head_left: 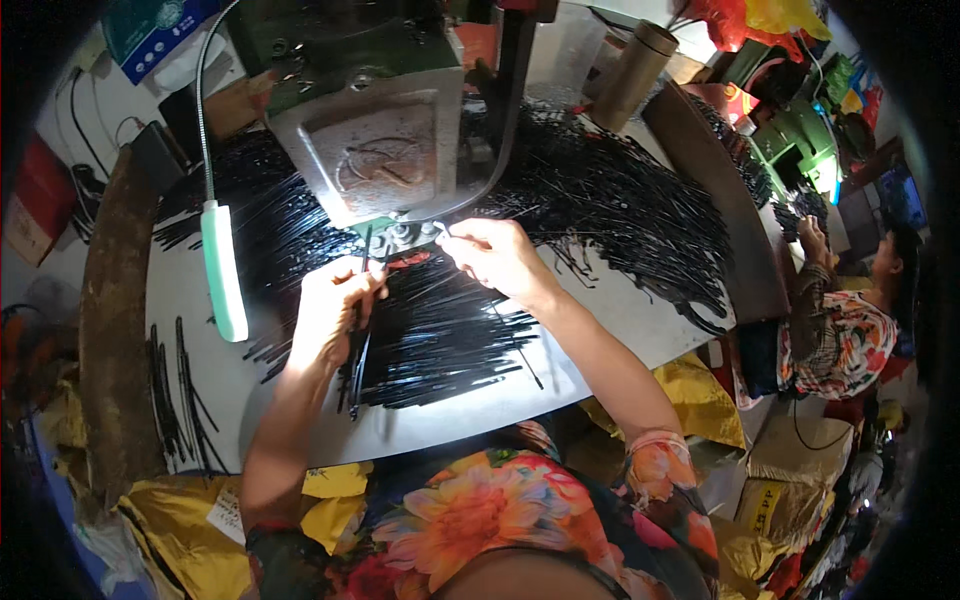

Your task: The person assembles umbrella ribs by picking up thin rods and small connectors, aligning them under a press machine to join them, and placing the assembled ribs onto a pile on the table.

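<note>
Just under the head of a metal press machine point(370, 160), both my hands are at work near its small metal tooling point(395, 238). My left hand point(335, 300) is closed round a few thin black rods point(359, 375), which stick out above and below the fingers. Pinched at the tooling's right side, my right hand point(505, 260) has something small and pale at its fingertips that I cannot make out. One thin black rod slants down below that hand; whether it is held cannot be told. A red piece point(408, 260) shows between the hands, over a pile of black rods point(440, 350).
A lit lamp point(224, 275) on a bendy neck hangs at left. More black rods point(620, 190) heap behind and right on the white tabletop point(480, 412), between brown side boards point(115, 330). A tall flask point(633, 75) stands behind. At right, another person point(840, 325) works at a machine.
</note>
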A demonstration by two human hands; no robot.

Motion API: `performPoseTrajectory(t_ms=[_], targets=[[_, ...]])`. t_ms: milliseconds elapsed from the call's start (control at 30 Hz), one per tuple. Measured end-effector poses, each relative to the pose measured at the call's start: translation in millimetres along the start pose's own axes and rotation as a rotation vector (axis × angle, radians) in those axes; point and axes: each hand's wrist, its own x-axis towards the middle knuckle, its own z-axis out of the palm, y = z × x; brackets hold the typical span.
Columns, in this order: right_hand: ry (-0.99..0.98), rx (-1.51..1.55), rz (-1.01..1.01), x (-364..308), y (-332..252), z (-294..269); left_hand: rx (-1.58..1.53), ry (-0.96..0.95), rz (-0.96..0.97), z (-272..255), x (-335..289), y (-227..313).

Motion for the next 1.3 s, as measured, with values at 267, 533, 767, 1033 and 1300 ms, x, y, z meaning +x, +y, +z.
performPoseTrajectory(t_ms=[267, 533, 767, 1033, 1300], targets=[[-0.129, 0.272, 0.097, 17, -4, 24, 0.031, 0.05, -0.046, -3, 1, 3], [-0.098, 0.312, 0.107, 17, -5, 24, 0.037, 0.014, -0.039, 3, -2, 11], [-0.094, 0.261, 0.067, 18, -5, 25, 0.012, 0.019, -0.044, 5, 0, 8], [-0.134, 0.29, -0.013, 18, -3, 25, 0.012, 0.004, -0.04, 2, 3, 3], [-0.192, 0.336, 0.133, 14, -2, 24, 0.081, -0.01, -0.078, -10, -1, 4]])
